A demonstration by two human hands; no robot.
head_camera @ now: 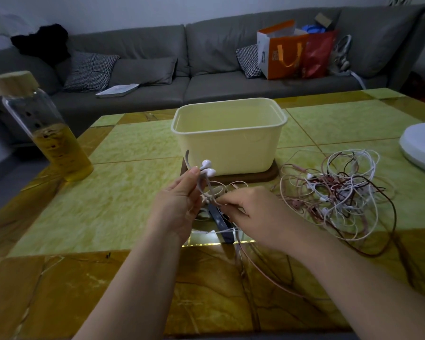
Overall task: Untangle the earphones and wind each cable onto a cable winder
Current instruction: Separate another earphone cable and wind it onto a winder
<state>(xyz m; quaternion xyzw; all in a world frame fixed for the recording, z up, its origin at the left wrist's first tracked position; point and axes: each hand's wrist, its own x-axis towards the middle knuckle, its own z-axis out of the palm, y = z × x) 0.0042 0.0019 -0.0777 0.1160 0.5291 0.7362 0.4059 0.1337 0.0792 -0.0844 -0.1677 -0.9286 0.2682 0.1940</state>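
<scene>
Green marble-patterned bench [123,212] carries a pink, white and brown cable tangle [341,192]; left hand [179,204] fingers clamp two white earbuds [207,167], right hand [253,212] fingers pinch their cable [212,200].

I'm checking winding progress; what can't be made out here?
Head view.
Grey strip: lower part hidden inside the left hand.
Dark blue object: partly under the right hand, which pinches a cable.
Cable pile: strands too tangled to count earphones.
White base: cut by right edge.
</scene>
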